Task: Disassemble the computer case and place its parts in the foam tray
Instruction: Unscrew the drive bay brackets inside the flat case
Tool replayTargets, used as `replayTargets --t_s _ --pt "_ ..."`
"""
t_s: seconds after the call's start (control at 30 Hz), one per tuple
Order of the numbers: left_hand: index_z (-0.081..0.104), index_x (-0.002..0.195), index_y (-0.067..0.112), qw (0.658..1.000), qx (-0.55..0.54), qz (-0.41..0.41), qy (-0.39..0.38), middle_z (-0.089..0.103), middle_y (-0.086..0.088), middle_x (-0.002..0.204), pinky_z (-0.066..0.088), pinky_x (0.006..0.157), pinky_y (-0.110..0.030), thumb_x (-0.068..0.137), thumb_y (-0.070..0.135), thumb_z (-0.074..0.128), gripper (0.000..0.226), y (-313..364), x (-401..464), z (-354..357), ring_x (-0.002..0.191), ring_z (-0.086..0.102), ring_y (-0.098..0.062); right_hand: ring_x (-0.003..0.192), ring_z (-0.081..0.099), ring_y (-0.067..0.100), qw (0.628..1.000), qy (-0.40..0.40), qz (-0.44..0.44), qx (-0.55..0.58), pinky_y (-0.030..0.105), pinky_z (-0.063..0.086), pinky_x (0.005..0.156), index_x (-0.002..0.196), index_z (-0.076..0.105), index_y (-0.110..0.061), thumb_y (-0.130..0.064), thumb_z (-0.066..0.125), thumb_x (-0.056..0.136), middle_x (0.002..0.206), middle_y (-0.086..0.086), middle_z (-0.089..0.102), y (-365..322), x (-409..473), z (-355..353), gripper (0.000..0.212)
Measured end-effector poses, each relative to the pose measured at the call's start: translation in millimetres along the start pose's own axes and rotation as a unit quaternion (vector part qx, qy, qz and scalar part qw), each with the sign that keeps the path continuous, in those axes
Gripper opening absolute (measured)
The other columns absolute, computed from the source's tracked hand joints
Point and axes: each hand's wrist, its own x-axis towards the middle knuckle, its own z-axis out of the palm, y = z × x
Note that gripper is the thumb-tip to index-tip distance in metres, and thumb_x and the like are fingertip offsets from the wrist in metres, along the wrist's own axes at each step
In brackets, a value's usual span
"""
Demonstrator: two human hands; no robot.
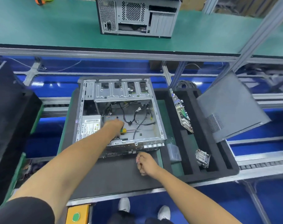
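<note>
The left hand (115, 126) reaches into the open case (119, 113), fingers curled round the green-and-yellow handle of a screwdriver (127, 130) whose shaft points toward 3 o'clock, low over the case floor. The hand sits just at the 3 o'clock side of the power supply (89, 126), which fills the case's 8 o'clock corner with its label up.

The right hand (144, 162) is outside the case, just off its near edge at about 5 o'clock, fingers curled into a loose fist; whether it pinches something small cannot be told.

The case lies on its side on a dark mat (118, 173), side panel off. Black cables (137, 117) trail loose across its bare floor, and the drive cage (121, 91) spans the 12 o'clock end.

At 3 o'clock of the case lies the foam tray (203, 170), black with long slots. A motherboard (181, 110) stands on edge in a slot toward the tray's 11 o'clock end. A heatsink (202, 158) sits in a slot near 5 o'clock, and a small clear bag (174, 152) lies at the tray's 7 o'clock side. The grey side panel (231, 107) leans tilted over the tray's 2 o'clock edge.

At 12 o'clock, well apart on a green shelf (56, 26), a second case (137, 16) stands with its rear facing the camera.
</note>
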Motion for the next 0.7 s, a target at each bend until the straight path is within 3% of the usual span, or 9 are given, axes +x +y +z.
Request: replayTargets --t_s 0.1,0.17,0.3,0.4,0.5,0.57,0.7 --pt "0.056 0.128 0.022 0.997 -0.075 -0.010 0.022 0.058 -0.006 0.130 0.051 0.088 -0.037 0.097 0.033 0.061 0.034 1 4 -4 0.105 0.059 -0.024 0.040 0.022 0.008 0.990 0.016 0.036 0.135 0.012 0.018 0.049 0.075 0.044 -0.012 0.009 0.025 0.086 0.052 0.006 0.038 7 -8 -18 0.031" --pt "0.059 0.123 0.023 0.986 -0.136 0.009 0.100 0.060 -0.006 0.122 0.050 0.083 -0.036 0.100 0.036 0.056 0.027 7 6 -13 0.097 0.058 -0.021 0.040 0.018 0.007 0.977 0.046 0.061 0.200 0.012 0.013 0.049 0.074 0.041 -0.013 0.009 0.022 0.083 0.052 0.004 0.031 16 -12 -34 0.031" --pt "0.063 0.097 0.020 0.907 -0.290 0.079 0.295 0.065 0.001 0.087 0.055 0.068 -0.039 0.106 0.038 0.044 0.028 45 2 -48 0.079 0.064 -0.021 0.036 0.015 0.007 0.949 0.095 0.099 0.284 0.008 0.012 0.042 0.070 0.039 -0.012 0.010 0.017 0.083 0.054 0.002 0.029 31 -17 -67 0.034" --pt "0.054 0.088 0.025 0.872 -0.264 0.153 0.382 0.056 0.006 0.086 0.043 0.067 -0.036 0.102 0.041 0.041 0.025 86 -6 -76 0.086 0.052 -0.017 0.035 0.015 0.007 0.938 0.120 0.103 0.309 0.010 0.011 0.044 0.068 0.036 -0.012 0.010 0.019 0.080 0.054 0.004 0.031 33 -15 -95 0.031" --pt "0.058 0.093 0.026 0.891 -0.159 0.255 0.340 0.056 0.007 0.090 0.044 0.075 -0.036 0.099 0.039 0.050 0.017 128 -7 -89 0.091 0.049 -0.017 0.030 0.018 0.008 0.933 0.124 0.112 0.320 0.009 0.013 0.042 0.067 0.036 -0.012 0.008 0.025 0.071 0.046 0.003 0.034 33 -11 -122 0.023" --pt "0.062 0.099 0.023 0.913 -0.084 0.285 0.280 0.058 0.006 0.095 0.044 0.076 -0.035 0.100 0.037 0.054 0.015 154 -3 -90 0.096 0.050 -0.018 0.030 0.017 0.009 0.933 0.128 0.110 0.318 0.010 0.013 0.039 0.067 0.036 -0.013 0.005 0.026 0.077 0.046 0.002 0.033 39 -7 -140 0.023" --pt "0.064 0.119 0.023 0.950 0.151 0.263 0.074 0.065 -0.001 0.118 0.049 0.085 -0.037 0.098 0.041 0.061 0.028 206 14 -83 0.116 0.053 -0.025 0.035 0.018 0.012 0.948 0.120 0.105 0.276 0.018 0.014 0.037 0.066 0.037 -0.016 -0.013 0.031 0.099 0.048 0.000 0.028 54 0 -177 0.033"
